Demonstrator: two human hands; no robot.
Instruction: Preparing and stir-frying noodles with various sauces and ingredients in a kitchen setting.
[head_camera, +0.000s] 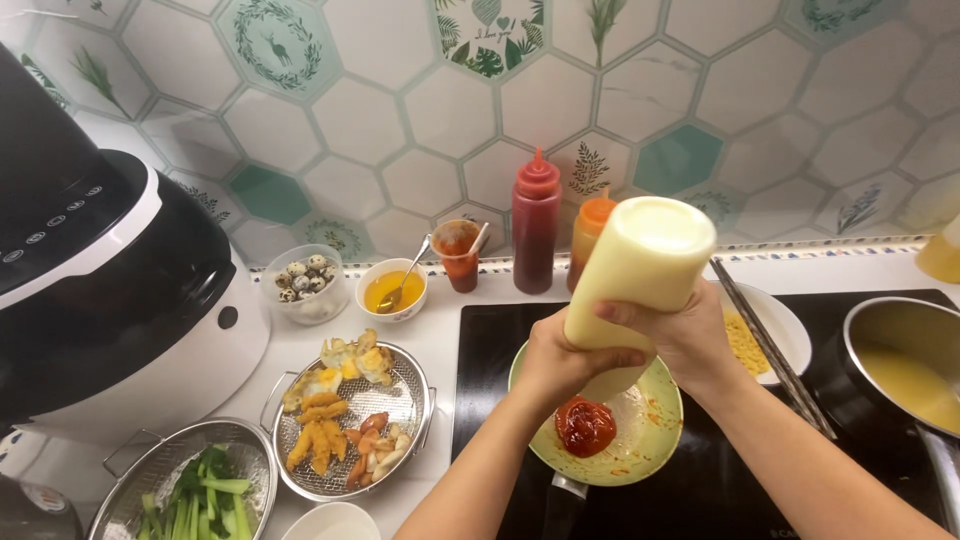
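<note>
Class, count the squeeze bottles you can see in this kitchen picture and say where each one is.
3. A pale yellow squeeze bottle is held upside down by both hands over the green plate. A red bottle and an orange bottle stand by the tiled wall. Others may be hidden.

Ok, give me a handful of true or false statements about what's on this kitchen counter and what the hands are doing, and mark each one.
1. Both hands, left hand and right hand, hold the pale yellow plastic squeeze bottle upside down over the round green plate. True.
2. The green plate has no sauce on it yet. False: a blob of red sauce lies on it.
3. The round metal strainer basket holds fried pieces. True.
4. The small clear bowl by the wall holds chopped greens. False: it holds speckled eggs; the greens are in the other strainer.
5. A pair of dark chopsticks lies across the white bowl. True.
</note>
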